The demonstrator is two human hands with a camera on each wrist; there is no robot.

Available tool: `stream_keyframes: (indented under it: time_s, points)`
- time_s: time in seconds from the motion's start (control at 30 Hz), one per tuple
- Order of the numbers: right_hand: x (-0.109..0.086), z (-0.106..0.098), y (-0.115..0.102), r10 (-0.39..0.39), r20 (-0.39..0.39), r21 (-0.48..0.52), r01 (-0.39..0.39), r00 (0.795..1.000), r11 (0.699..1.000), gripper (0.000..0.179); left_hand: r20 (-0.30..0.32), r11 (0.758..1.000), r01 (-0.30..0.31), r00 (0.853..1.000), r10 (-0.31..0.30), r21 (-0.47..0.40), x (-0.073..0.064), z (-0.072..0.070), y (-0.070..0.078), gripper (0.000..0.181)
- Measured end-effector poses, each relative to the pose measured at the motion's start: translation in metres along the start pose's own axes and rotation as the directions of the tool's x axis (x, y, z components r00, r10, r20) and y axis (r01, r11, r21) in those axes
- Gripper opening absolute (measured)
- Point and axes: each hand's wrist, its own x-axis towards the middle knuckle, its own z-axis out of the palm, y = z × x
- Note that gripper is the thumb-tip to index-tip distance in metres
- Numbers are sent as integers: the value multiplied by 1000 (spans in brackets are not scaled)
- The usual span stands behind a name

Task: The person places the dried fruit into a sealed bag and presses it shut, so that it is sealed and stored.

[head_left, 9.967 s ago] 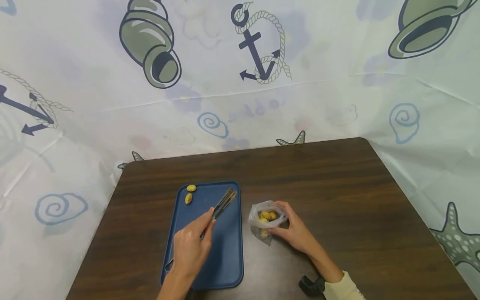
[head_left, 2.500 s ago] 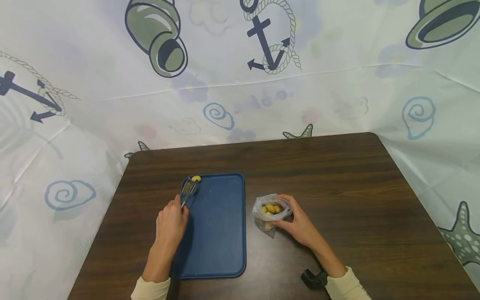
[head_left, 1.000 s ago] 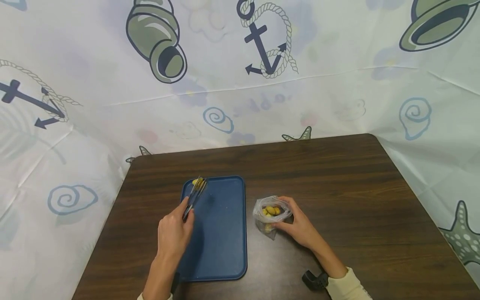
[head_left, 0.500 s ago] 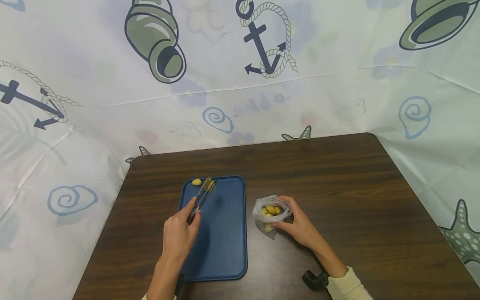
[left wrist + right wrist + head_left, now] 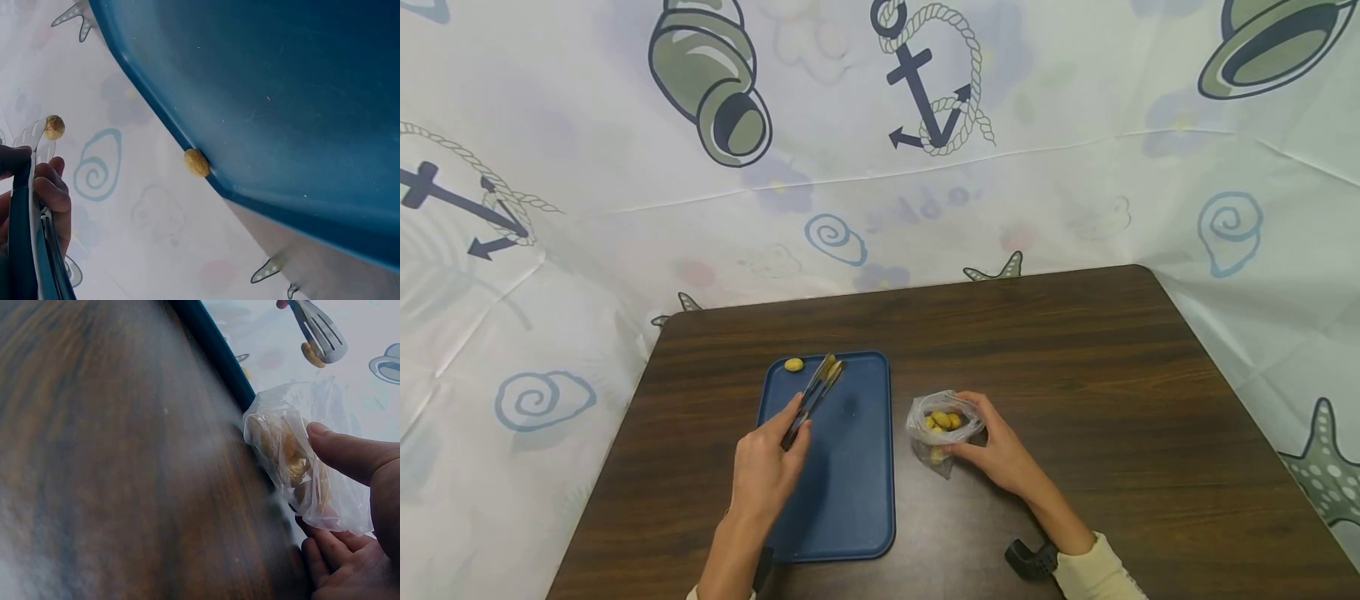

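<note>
My left hand (image 5: 765, 471) grips metal tongs (image 5: 814, 398) over the blue tray (image 5: 853, 508). Between the slotted tips sits a yellow-brown oval piece (image 5: 55, 127), also visible in the right wrist view, held in the air. Another such piece (image 5: 793, 364) lies at the tray's far left corner. To the right of the tray, my right hand (image 5: 996, 454) holds a clear plastic bag (image 5: 917, 433) by its side, thumb and fingers around it, mouth up. Several yellow-brown pieces (image 5: 942, 419) show inside the bag.
The dark wooden table (image 5: 1120, 400) carries tray and bag. Behind it hangs a white cloth (image 5: 1060, 200) printed with anchors, shells and starfish. A black device (image 5: 1030, 560) is on my right wrist, beside the cream sleeve (image 5: 1093, 571).
Ten seconds ago two pieces lay at the tray's far left corner; one is now in the tongs. Over the last second the left hand has shifted right with it. The right hand stays put.
</note>
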Motion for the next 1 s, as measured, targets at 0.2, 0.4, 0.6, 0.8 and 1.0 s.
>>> stream_keyframes:
  time_s: [0.2, 0.4, 0.6, 0.8, 1.0]
  points:
    - [-1, 1, 0, -7, 5, 1, 7, 1000, 1000, 76, 4, 1000, -18, 1000, 18, -17, -2, 1, 4, 42]
    - [1, 0, -1, -10, 5, 5, 10, 1000, 1000, 76, 8, 999, -14, 1000, 14, -43, 2, 1, 8, 41]
    - [1, 0, -2, -13, 2, 3, 13, 1000, 1000, 76, 22, 1000, -25, 999, 26, -15, 8, 2, 4, 41]
    - [2, -1, -2, -16, 1, -1, 16, 1000, 1000, 76, 66, 998, -40, 997, 37, 51, 14, 11, -7, 43]
    - [2, -1, -1, -4, 4, 4, 4, 1000, 1000, 77, 143, 993, -15, 990, -1, 115, 21, 19, -16, 44]
